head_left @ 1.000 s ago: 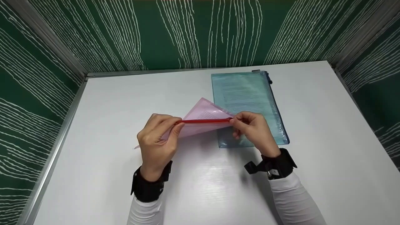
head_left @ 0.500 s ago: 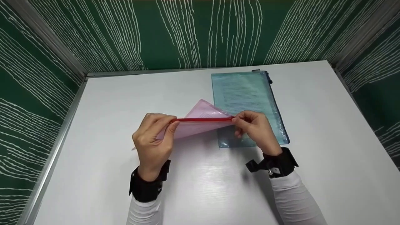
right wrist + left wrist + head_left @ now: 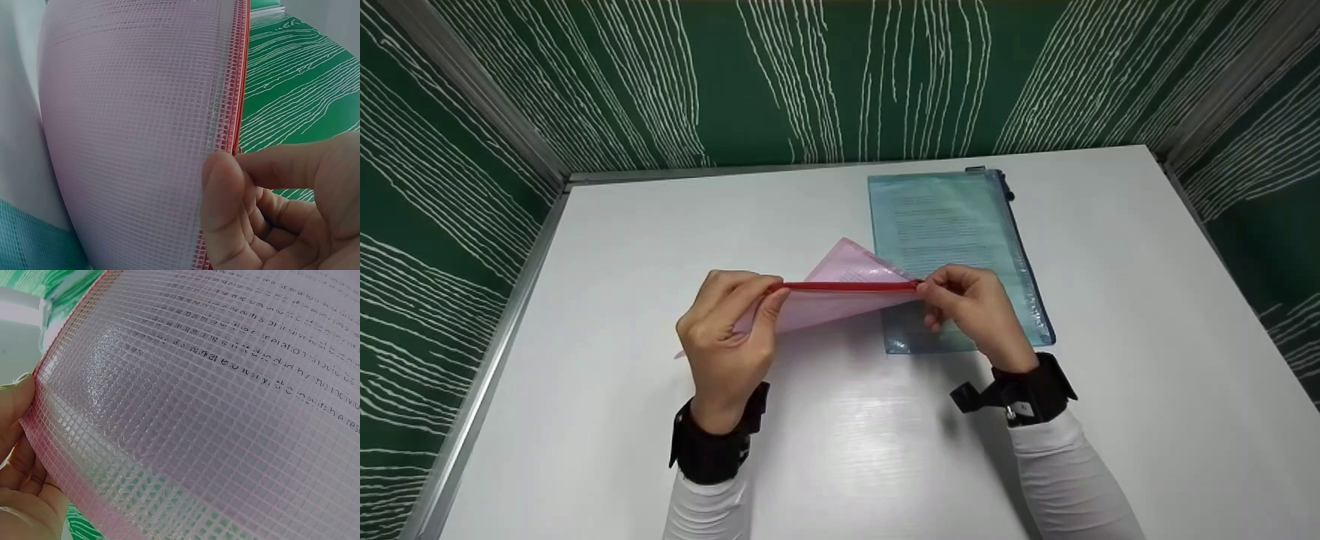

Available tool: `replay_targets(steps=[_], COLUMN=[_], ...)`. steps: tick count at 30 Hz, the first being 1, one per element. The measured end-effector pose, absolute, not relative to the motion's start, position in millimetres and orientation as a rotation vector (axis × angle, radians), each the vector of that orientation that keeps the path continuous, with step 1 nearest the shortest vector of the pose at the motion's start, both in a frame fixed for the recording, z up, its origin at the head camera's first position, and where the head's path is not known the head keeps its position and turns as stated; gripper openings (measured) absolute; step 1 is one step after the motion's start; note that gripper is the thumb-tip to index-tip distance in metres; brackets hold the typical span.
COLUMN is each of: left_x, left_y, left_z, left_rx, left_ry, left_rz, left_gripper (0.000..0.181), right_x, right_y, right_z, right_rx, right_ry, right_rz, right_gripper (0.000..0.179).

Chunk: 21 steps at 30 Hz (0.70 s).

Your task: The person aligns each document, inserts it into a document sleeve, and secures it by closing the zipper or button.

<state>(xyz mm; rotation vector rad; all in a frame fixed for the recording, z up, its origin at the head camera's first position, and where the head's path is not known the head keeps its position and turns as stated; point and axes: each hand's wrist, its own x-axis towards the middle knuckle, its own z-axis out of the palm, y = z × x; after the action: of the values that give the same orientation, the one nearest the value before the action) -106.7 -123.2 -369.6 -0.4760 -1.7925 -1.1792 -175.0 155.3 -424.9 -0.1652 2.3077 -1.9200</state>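
Observation:
A pink mesh zipper pouch (image 3: 831, 311) with a red zipper edge (image 3: 851, 286) is held up, tilted, above the table in the head view. Its zipper edge is stretched level between both hands. My left hand (image 3: 731, 330) pinches the left end between thumb and fingers. At the other end, my right hand (image 3: 971, 307) pinches the zipper edge with thumb and forefinger. Printed paper shows through the mesh (image 3: 214, 382) in the left wrist view. In the right wrist view the thumb (image 3: 222, 191) presses on the red edge; the zipper slider is mostly hidden by the fingertips.
A teal zipper pouch (image 3: 937, 217) with printed paper inside lies flat on the white table (image 3: 855, 450), partly under my right hand and the pink pouch. Green walls with white lines (image 3: 847, 82) stand around the table's back and sides.
Over the last second my left hand has shifted slightly left along with its end of the pink pouch, so more red zipper shows. My right hand has barely moved. The teal pouch stays put.

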Motion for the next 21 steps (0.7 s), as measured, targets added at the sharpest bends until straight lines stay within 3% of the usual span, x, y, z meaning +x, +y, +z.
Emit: replay_targets(steps=[21], left_x=[-107.1], left_y=[-126.9], left_z=[-369.7], left_rx=[-0.453], left_ry=[-1.763], left_rz=[-1.152], left_gripper=[0.012], right_x=[-178.2], right_y=[159.6], right_z=[-426.5], right_rx=[-0.145], right_ry=[2.268], right_rz=[-1.947], right_gripper=[0.015])
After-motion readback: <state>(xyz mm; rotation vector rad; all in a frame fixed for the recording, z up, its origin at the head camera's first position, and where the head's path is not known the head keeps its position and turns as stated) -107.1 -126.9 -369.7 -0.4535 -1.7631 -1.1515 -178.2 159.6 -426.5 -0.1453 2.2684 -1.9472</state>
